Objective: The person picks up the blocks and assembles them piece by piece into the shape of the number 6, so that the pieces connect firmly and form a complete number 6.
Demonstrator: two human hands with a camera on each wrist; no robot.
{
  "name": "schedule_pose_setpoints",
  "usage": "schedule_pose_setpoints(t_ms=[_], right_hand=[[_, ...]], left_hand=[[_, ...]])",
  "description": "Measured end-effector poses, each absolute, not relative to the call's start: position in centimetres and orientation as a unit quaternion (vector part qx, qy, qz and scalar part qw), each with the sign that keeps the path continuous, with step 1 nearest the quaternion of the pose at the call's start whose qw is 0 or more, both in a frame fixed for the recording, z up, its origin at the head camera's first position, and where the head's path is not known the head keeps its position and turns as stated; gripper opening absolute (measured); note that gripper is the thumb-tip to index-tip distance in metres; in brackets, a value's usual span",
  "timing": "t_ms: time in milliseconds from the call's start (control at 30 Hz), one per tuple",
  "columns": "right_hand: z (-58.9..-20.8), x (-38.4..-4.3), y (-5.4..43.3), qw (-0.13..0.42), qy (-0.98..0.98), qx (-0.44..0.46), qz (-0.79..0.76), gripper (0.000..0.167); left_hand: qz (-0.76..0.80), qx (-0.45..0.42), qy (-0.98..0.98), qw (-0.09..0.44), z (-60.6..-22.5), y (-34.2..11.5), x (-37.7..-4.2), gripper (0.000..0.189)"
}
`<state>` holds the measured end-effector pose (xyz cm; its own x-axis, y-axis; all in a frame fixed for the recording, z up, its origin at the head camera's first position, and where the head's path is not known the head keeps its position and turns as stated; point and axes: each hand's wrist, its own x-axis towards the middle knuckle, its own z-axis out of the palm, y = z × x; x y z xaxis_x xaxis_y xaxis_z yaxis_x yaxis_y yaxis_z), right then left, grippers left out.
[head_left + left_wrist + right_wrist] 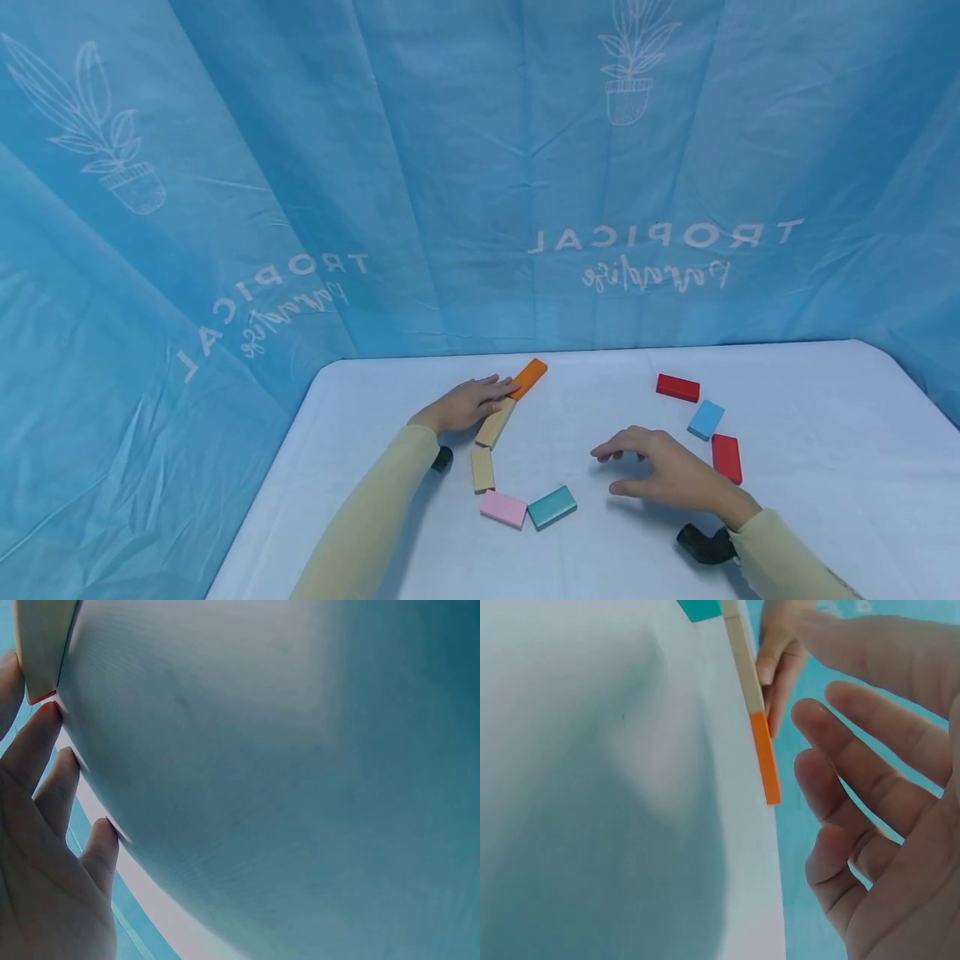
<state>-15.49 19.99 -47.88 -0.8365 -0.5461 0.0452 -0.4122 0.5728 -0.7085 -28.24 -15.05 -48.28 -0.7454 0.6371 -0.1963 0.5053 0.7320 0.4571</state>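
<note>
Set at the join of the orange block and the long tan block: the left hand, fingers nearly straight and slightly spread, tips against the orange block's near end. Cannot tell the thumb's pressure on the long tan block.

Held over the white table, toward four o'clock of the left hand: the right hand, thumb well apart from loosely curved fingers, leaving a wide gap.

Joined end to end with the long tan block, the orange block at its one o'clock. Toward six o'clock of the long tan block, the short tan block; at five o'clock of that, the pink block; at three o'clock of the pink, touching near a corner, the green block.

Just beside the right hand, at three o'clock, the lower red block. Toward eleven o'clock from there, the light blue block, then the upper red block. Hung beyond the table, at twelve o'clock, a blue curtain with white lettering.
</note>
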Motion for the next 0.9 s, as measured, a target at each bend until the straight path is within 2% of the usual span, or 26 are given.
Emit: schedule_pose_setpoints(t_ms=[533, 733, 900], right_hand=[[-48.3, -13.6, 24.8, 0.007, 0.902, -0.211, -0.376, 0.043], [-48.2, -13.1, 26.3, -0.038, 0.915, -0.171, -0.364, 0.048], [-48.0, -12.9, 27.3, -0.047, 0.93, -0.132, -0.339, 0.054]], left_hand=[[0.195, 0.313, 0.913, 0.174, -48.2, -15.1, -28.2, 0.049], [0.191, 0.314, 0.913, 0.175, -48.1, -15.0, -28.2, 0.05], [0.184, 0.314, 0.915, 0.176, -48.0, -15.0, -28.1, 0.05]])
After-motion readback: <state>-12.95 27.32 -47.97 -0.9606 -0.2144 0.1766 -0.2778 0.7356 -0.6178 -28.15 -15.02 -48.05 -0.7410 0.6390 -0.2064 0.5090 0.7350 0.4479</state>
